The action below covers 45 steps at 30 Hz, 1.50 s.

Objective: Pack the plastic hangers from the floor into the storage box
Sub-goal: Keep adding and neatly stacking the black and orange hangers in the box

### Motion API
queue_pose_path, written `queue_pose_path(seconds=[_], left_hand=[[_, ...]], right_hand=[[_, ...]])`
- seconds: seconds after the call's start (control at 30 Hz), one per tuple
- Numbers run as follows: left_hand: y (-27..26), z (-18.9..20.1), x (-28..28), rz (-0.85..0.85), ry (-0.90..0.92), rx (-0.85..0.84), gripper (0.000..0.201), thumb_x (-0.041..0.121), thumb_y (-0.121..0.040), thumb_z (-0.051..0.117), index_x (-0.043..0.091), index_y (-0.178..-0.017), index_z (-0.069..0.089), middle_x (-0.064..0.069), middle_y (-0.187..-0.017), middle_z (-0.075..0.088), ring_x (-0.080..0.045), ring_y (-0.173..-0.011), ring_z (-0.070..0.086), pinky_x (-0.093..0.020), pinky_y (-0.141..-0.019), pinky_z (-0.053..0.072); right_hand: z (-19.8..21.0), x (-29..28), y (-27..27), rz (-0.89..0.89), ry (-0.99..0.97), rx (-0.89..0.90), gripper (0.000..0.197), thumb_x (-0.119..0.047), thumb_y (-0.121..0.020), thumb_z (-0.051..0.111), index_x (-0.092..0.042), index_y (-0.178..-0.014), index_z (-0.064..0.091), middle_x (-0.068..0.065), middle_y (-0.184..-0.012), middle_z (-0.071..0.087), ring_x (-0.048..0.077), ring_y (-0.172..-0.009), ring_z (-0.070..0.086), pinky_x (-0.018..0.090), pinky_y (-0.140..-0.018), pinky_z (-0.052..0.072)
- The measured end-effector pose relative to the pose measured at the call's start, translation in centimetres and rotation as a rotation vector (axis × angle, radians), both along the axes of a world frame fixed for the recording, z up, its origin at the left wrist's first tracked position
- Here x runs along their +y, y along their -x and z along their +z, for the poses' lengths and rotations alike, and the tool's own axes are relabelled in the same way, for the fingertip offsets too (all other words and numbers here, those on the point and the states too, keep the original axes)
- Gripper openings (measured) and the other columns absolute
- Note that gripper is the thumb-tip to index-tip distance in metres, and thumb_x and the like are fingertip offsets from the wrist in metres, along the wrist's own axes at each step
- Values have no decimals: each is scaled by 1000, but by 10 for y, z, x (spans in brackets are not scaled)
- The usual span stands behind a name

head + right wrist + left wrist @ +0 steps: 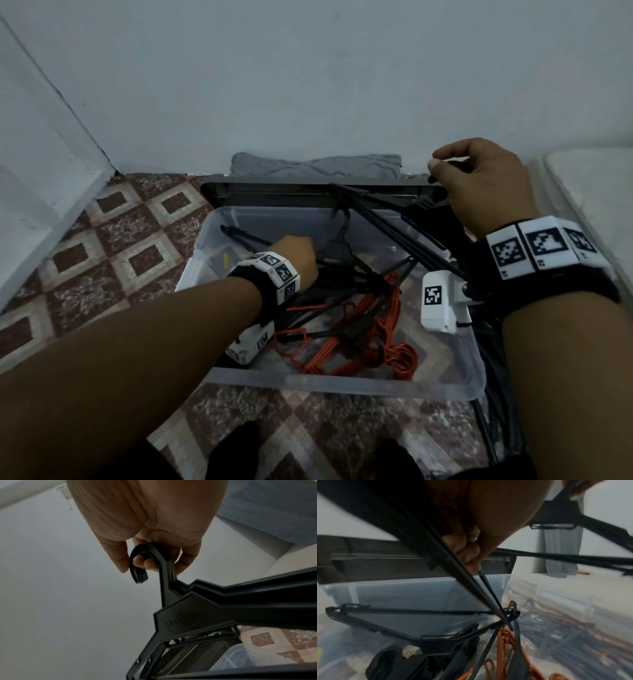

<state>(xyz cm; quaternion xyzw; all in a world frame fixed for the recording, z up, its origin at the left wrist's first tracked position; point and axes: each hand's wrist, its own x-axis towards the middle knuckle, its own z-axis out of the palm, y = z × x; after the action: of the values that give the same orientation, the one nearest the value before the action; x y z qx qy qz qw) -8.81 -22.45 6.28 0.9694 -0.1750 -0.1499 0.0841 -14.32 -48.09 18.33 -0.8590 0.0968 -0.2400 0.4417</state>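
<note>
right hand (150, 536) fingers hook black hanger stack (214, 601); left hand (296, 260) grips one hanger arm inside storage box (342, 387). risk: arms snag on orange hangers (346, 359) w/ tangling.

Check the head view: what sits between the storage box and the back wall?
In the head view, the dark lid lies right behind the clear storage box, and a folded grey cloth rests against the wall behind the lid.

The storage box (342, 383) is clear, smooth plastic; the black hangers (197, 615) matt moulded plastic, the orange hangers (387, 342) glossier. The floor (137, 253) is speckled stone tile; the folded cloth (315, 164) grey and quilted.
</note>
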Motion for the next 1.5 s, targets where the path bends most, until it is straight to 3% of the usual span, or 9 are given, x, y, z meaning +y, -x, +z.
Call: queue_pose_path(seconds=[0.17, 0.33, 0.53, 0.63, 0.77, 1.07, 1.2, 1.33, 1.5], left_hand=[[-8, 42, 17, 16, -114, 23, 22, 26, -95, 49, 10, -104, 61, -9, -106, 63, -29, -90, 59, -38, -79, 50], [11, 97, 38, -25, -35, -134, 14, 26, -96, 52, 17, -94, 62, -7, -98, 65, -27, -87, 58, -26, -72, 37], [39, 141, 69, -46, -19, -255, 15, 32, -97, 50, 31, -103, 64, 6, -95, 69, -23, -92, 62, -35, -82, 51], [43, 132, 70, -99, -2, -357, 15, 36, -97, 47, 34, -105, 59, 7, -91, 65, -23, -82, 59, -33, -73, 46], [34, 87, 65, -58, -23, -36, 19, 21, -100, 41, 27, -112, 54, -4, -101, 63, -24, -80, 53, -33, -71, 43], [9, 62, 79, -142, 58, -29, 22, 25, -101, 44, 41, -86, 47, 12, -92, 53, -16, -80, 50, -33, -78, 46], [13, 73, 78, -234, 227, -59, 15, 25, -100, 49, 35, -99, 59, 20, -91, 54, 1, -77, 49, -26, -74, 38], [21, 84, 72, -280, 311, -115, 19, 24, -100, 50, 26, -111, 66, 11, -102, 64, -10, -89, 57, -29, -79, 46], [26, 85, 62, -269, 367, -96, 23, 24, -101, 47, 23, -119, 61, 4, -113, 63, -13, -97, 55, -31, -85, 47]], right_hand=[[6, -3, 2, -37, -73, -97, 20, -38, -83, 65, -25, -97, 70, -6, -81, 73, 2, -72, 67, 25, -73, 55], [10, -5, 5, -36, -105, -120, 18, -38, -83, 67, -25, -95, 70, -5, -83, 73, 7, -79, 70, 29, -79, 57], [7, -4, 5, -15, -72, -89, 19, -40, -83, 67, -26, -96, 70, -4, -87, 74, 6, -83, 70, 28, -81, 56], [6, -1, 4, 8, -79, -65, 19, -40, -83, 68, -28, -97, 70, -4, -88, 73, 8, -84, 70, 31, -82, 57], [3, 3, 4, 35, -78, -39, 15, -33, -84, 70, -28, -97, 70, -7, -84, 73, 6, -75, 70, 16, -67, 55], [-2, 2, 2, 101, -46, 27, 15, -38, -82, 68, -34, -97, 69, -7, -85, 73, 9, -76, 70, 40, -78, 59], [3, 10, 2, 175, -134, 40, 17, -41, -89, 57, -32, -95, 71, -3, -82, 74, 10, -71, 68, 45, -77, 59], [12, 25, 9, 309, -230, 94, 31, -55, -86, 56, -30, -93, 73, 4, -81, 72, 12, -73, 67, 39, -77, 56], [20, 46, 19, 466, -18, 224, 39, -56, -71, 76, -37, -104, 68, -11, -96, 73, 3, -89, 69, 26, -80, 54]])
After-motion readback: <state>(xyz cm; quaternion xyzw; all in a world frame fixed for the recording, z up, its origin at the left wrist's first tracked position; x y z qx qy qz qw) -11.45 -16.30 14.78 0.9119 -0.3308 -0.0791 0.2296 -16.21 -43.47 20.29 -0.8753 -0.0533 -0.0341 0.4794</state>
